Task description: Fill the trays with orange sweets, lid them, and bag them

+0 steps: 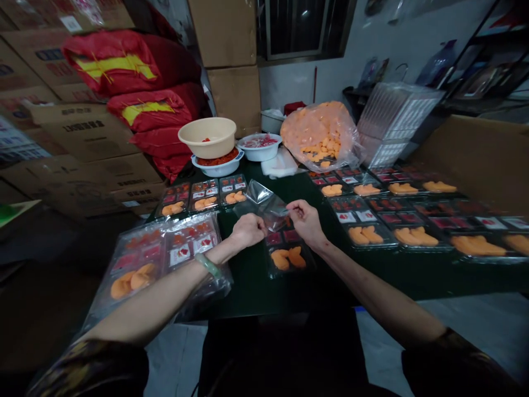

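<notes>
A piece of clear, shiny plastic film (264,198) is stretched between my two hands; I cannot tell whether it is a bag or a sheet. My left hand (248,230), with a green bangle on the wrist, pinches its near left side. At its right edge, my right hand (306,223) grips it between thumb and fingers. Just below them lies a clear plastic tray (270,270) holding two orange pieces (288,258) and small red compartments. The film and my hands cover the tray's far part.
Bagged trays (165,251) lie left, and rows of filled trays (367,234) right. Behind are a cream basin (207,137), a white basin (259,148), a bag of orange pieces (322,135) and stacked clear trays (394,116). Boxes (95,132) and red sacks (132,60) stand left.
</notes>
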The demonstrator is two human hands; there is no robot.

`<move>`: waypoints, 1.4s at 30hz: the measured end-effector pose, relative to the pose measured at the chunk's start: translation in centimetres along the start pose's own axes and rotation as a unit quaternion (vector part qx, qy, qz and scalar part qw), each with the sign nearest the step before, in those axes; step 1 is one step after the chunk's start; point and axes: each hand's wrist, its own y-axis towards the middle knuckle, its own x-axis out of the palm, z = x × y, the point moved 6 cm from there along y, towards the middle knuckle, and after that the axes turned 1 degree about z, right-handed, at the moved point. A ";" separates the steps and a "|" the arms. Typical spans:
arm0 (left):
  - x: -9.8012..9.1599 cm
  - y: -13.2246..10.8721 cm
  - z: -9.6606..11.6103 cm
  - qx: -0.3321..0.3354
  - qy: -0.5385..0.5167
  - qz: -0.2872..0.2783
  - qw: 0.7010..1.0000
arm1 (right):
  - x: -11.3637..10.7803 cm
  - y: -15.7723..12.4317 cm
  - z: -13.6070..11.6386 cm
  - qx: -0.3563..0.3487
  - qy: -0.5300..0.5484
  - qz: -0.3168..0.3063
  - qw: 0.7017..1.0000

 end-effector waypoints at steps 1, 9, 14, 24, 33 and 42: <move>0.1 -0.1 0.2 0.002 0.004 -0.005 1.000 | 0.0 -0.2 0.2 0.010 0.007 0.007 1.000; 0.8 -0.4 1.6 0.038 0.021 -0.001 0.999 | 0.5 -3.6 1.1 0.181 0.090 0.047 0.978; 1.1 -1.0 2.4 0.121 -0.086 -0.038 0.988 | 1.7 -4.3 2.4 0.238 0.104 -0.006 0.966; -1.1 0.9 -3.5 -0.139 -0.386 0.103 0.906 | -3.5 -4.3 1.8 0.272 0.074 -0.065 0.957; 5.4 1.9 -2.8 -0.180 -0.291 0.009 0.940 | -2.1 -5.1 5.7 0.433 -0.023 -0.047 0.900; 5.5 2.4 -3.6 -0.148 -0.293 -0.035 0.944 | -0.1 -3.6 5.8 0.440 0.079 -0.108 0.888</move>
